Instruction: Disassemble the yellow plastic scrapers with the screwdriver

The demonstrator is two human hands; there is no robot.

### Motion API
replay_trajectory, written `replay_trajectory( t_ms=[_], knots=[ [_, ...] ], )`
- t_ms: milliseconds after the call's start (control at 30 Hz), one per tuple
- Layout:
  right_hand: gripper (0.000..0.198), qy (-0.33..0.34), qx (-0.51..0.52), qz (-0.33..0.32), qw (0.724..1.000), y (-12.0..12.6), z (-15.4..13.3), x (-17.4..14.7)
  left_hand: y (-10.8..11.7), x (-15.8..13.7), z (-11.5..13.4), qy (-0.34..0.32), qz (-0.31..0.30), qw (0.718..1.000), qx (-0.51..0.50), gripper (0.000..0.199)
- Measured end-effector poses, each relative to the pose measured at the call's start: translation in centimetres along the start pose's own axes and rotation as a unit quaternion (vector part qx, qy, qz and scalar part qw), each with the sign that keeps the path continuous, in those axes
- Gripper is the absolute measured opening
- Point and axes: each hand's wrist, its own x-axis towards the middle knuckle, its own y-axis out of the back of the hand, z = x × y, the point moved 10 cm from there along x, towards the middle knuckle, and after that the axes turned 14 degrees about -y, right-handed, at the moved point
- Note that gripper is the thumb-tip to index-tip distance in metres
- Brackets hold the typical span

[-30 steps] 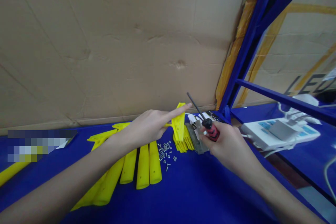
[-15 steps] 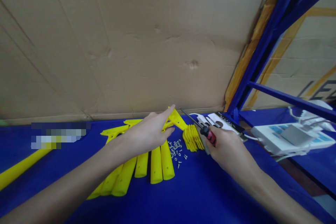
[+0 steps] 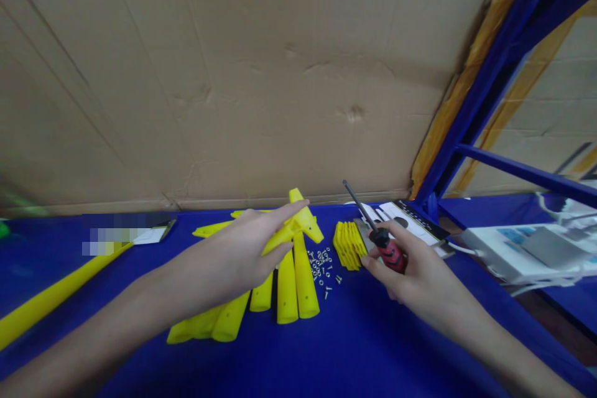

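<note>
My left hand [image 3: 254, 245] is closed around a yellow plastic handle with a T-shaped head [image 3: 303, 219]; the head sticks out between thumb and index finger, and the grip itself is hidden. Under this hand, several yellow tubular handles [image 3: 286, 295] lie side by side on the blue surface. My right hand [image 3: 410, 264] grips a screwdriver [image 3: 389, 250] by its red and black handle, its dark shaft pointing up and to the left. Close to the right fingertips stands a row of small yellow plastic pieces [image 3: 347, 244]. Loose screws and nuts [image 3: 321, 264] are scattered between the hands.
A long yellow pole [image 3: 60, 289] lies at the left, its far end partly pixelated. Behind the right hand are printed cards [image 3: 408, 217]. A white power strip [image 3: 504, 258] with cables sits at the right, near a blue frame [image 3: 471, 112]. Cardboard [image 3: 280, 74] walls the back.
The view has shifted slightly. My left hand has moved a little left with the yellow handle. The screwdriver has lifted and turned more upright in my right hand.
</note>
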Motion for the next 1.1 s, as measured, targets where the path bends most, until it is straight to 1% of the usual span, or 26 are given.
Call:
replay_trajectory(
  t_ms=[33, 67, 100, 200, 267, 333, 433, 567, 633, 733, 867, 933, 1033, 1100],
  knots=[
    [0.036, -0.025, 0.067, -0.041, 0.997, -0.8, 0.2, -0.2, 0.5, -0.3, -0.5, 0.013, 0.014, 1.0, -0.01, 0.062],
    [0.047, -0.039, 0.118, -0.066, 0.99, -1.4, 0.3, -0.4, 0.9, -0.6, -0.9, 0.02, 0.028, 0.999, -0.022, 0.059],
    [0.056, -0.045, 0.149, -0.09, 0.984, -2.0, 0.1, -0.7, 1.4, -0.9, -1.2, 0.021, 0.044, 0.998, -0.032, 0.053],
    [0.072, -0.048, 0.181, -0.132, 0.973, -3.4, -0.8, -1.3, 3.0, -1.8, -2.3, 0.024, 0.081, 0.996, -0.016, 0.04],
    [0.078, -0.05, 0.183, -0.147, 0.971, -4.2, -1.5, -1.4, 3.7, -2.2, -3.2, 0.034, 0.085, 0.996, 0.01, 0.037],
    [0.077, -0.049, 0.18, -0.154, 0.97, -4.9, -2.2, -1.3, 3.8, -2.3, -4.0, 0.046, 0.067, 0.996, 0.033, 0.038],
    [0.069, -0.04, 0.192, -0.153, 0.968, -6.0, -3.2, -1.1, 3.4, -2.0, -4.9, 0.05, 0.031, 0.996, 0.065, 0.041],
    [0.062, -0.029, 0.215, -0.144, 0.966, -7.2, -4.0, -0.8, 1.7, -1.4, -5.1, 0.034, -0.012, 0.998, 0.046, 0.033],
    [0.059, -0.026, 0.21, -0.14, 0.967, -7.7, -4.2, -0.7, 0.9, -1.4, -5.0, 0.036, -0.021, 0.998, 0.039, 0.032],
    [0.054, -0.018, 0.19, -0.136, 0.972, -8.4, -4.6, -0.3, 0.4, -1.6, -4.8, 0.041, -0.008, 0.999, 0.035, 0.034],
    [0.053, -0.014, 0.177, -0.156, 0.972, -9.6, -5.0, -0.1, 1.2, -2.8, -4.9, 0.048, 0.034, 0.998, 0.031, 0.031],
    [0.052, -0.013, 0.188, -0.169, 0.967, -10.1, -5.5, -0.4, 1.9, -4.0, -5.1, 0.054, 0.058, 0.996, 0.032, 0.027],
    [0.052, -0.03, 0.227, -0.181, 0.956, -10.6, -6.4, -1.1, 2.9, -6.3, -5.3, 0.056, 0.085, 0.994, 0.049, 0.021],
    [0.055, -0.052, 0.255, -0.186, 0.947, -10.9, -6.8, -1.5, 3.3, -8.1, -6.0, 0.08, 0.091, 0.989, 0.081, 0.02]
  ],
)
